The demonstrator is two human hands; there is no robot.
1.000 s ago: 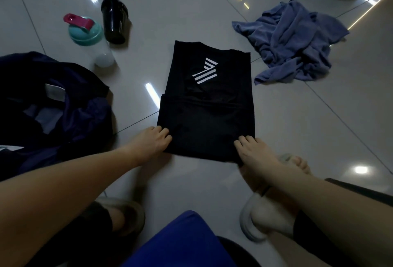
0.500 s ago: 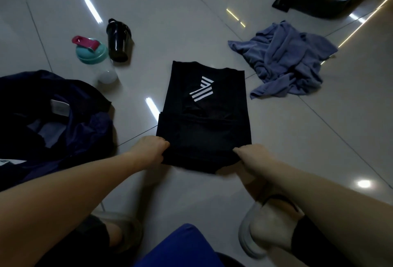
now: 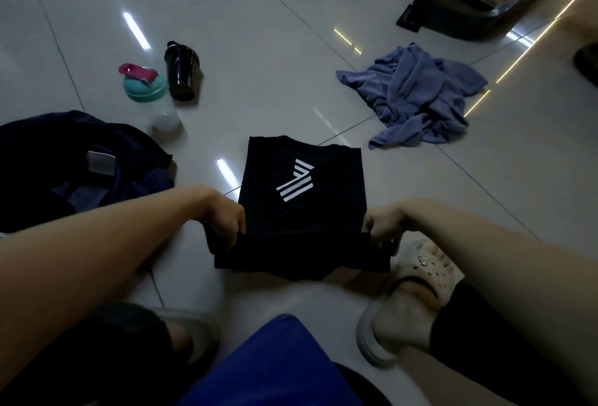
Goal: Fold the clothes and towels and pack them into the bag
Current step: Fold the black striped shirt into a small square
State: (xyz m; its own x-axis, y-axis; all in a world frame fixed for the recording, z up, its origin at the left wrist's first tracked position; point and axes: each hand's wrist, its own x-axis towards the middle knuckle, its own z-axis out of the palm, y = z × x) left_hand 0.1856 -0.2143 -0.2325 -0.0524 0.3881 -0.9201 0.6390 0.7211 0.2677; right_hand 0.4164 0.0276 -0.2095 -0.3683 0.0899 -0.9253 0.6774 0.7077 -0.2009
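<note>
Held the black shirt (image 3: 304,198) by its near corners, left hand (image 3: 226,221) and right hand (image 3: 383,227) each curled round the cloth, with that edge off the floor (image 3: 259,49). Found the blue-grey towel (image 3: 420,104) crumpled beyond the shirt's far right corner and the dark bag (image 3: 81,166) at the shirt's left.

Glossy pale tiled floor (image 3: 275,59), light streaks reflected; dark chair base (image 3: 469,17) far right; room dim
</note>
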